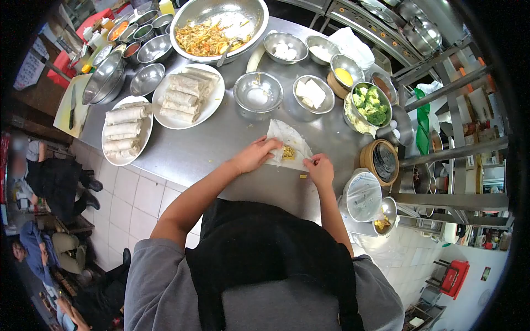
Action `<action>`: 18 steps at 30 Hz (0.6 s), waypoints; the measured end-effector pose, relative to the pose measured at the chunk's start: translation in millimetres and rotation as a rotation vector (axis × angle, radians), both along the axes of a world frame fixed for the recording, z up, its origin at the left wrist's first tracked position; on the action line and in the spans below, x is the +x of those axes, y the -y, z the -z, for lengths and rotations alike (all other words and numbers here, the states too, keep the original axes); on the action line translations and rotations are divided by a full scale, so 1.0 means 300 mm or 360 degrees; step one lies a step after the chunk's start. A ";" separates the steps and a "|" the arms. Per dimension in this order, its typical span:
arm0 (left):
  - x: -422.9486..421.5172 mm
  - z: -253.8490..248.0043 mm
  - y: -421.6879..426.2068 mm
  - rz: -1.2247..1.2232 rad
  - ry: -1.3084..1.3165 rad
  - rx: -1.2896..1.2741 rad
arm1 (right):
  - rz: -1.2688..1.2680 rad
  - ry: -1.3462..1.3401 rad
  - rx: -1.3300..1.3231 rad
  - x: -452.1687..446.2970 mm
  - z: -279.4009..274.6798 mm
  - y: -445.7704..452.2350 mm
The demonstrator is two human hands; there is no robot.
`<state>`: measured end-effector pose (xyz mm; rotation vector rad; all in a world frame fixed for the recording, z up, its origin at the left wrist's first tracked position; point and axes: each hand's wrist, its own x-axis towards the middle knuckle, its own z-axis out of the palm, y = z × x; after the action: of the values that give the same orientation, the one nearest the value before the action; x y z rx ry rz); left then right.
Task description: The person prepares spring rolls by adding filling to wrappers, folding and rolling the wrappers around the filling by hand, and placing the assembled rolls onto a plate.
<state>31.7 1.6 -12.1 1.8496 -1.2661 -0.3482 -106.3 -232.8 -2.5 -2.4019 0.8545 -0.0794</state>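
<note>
A thin white wrapper [285, 134] lies on the steel counter in front of me, with a small heap of yellowish filling [288, 153] on it. The fingers of my left hand [258, 155] are closed on the wrapper's left edge, beside the filling. At its lower right corner, my right hand [320, 170] pinches the wrapper between thumb and fingers. A small yellow scrap [303, 176] rests on the counter between my hands. Rolled wraps [122, 130] are lined up on an oval plate [146, 135], and more rolls [185, 94] sit on a round plate [212, 108].
A large bowl of shredded filling [204, 38] stands at the back. Small steel bowls, one with broccoli [370, 105], line the back and right. A steamer basket [380, 163] and a plastic-covered container [363, 196] are at right. A knife [72, 107] lies far left. Other people sit and stand at lower left.
</note>
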 end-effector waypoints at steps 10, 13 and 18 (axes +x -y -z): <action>0.012 -0.018 -0.011 -0.0060 0.0115 0.0012 | 0.0007 0.0669 0.0166 0.053 -0.031 -0.095; 0.003 -0.023 -0.008 -0.0115 0.0166 0.0032 | -0.0117 0.0718 0.0420 0.093 -0.103 -0.181; -0.011 -0.063 -0.012 -0.0227 0.0103 0.0100 | -0.0349 0.0713 0.0500 0.137 -0.091 -0.273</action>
<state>28.5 5.2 6.9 2.0060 -1.1701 -0.2550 -65.3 -150.9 24.9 -2.0505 0.3635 -0.3549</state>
